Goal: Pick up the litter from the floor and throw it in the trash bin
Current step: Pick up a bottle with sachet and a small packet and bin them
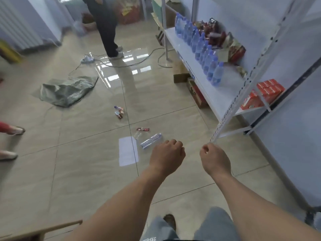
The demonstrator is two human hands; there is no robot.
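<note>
- At the far left edge two feet in light shoes [12,131] show, partly cut off by the frame.
- A crumpled grey-green sack [67,90] lies flat on the tiled floor [78,153], left of centre and well apart from the litter.
- Behind it a white power strip [87,59] lies on the floor, with a dark cable [139,62] that loops toward the shelving.
- A person in dark trousers [107,32] stands just behind the strip, at the far side of the room.
- A small cluster of wrappers [119,112] lies in the middle of the floor, beyond the nearer litter.
- A white sheet of paper [128,151] lies flat on the tiles, near the left hand.
- A red wrapper [143,129] lies just beyond a crushed clear plastic bottle [151,140]; the bottle lies on its side between the paper and the left hand.
- The left hand [167,153] is held out over the floor, back up, fingers curled into a fist with nothing in it, its knuckles just beside the bottle in the frame.
- The right hand [214,158] is held out beside it, apart from the left, fingers curled under and empty so far as shows.
- A white metal shelf unit [225,105] stands at the right, its near post just above the right hand.
- A row of water bottles [205,54] lines the shelf edge, with snack packets [220,37] behind and red boxes [270,89] farther right.
</note>
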